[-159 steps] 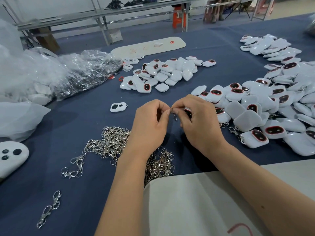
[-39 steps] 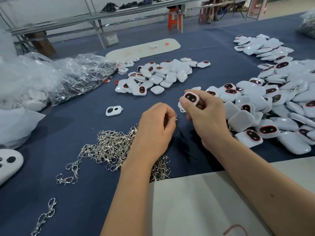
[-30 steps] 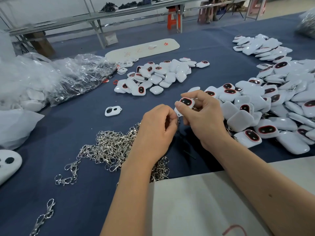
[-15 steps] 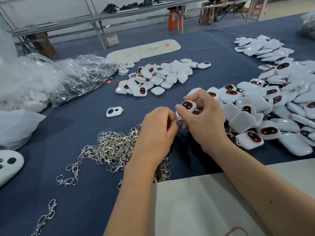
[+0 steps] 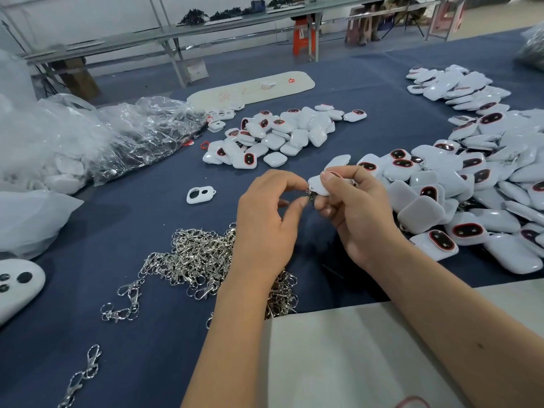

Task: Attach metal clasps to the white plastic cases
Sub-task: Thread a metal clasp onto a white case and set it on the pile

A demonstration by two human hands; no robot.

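white case (image 5: pixel 319 184) – raised over blue cloth | metal clasp (image 5: pixel 309 195) – silver, at case's lower corner

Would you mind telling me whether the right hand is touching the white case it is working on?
Touching. The head view shows the right hand with its thumb and fingers curled round the white case, pinching it above the table with no gap.

R hand (image 5: pixel 357 213) grips white case (image 5: pixel 319 184); L hand (image 5: pixel 266 222) pinches metal clasp (image 5: pixel 309 195) at its edge.
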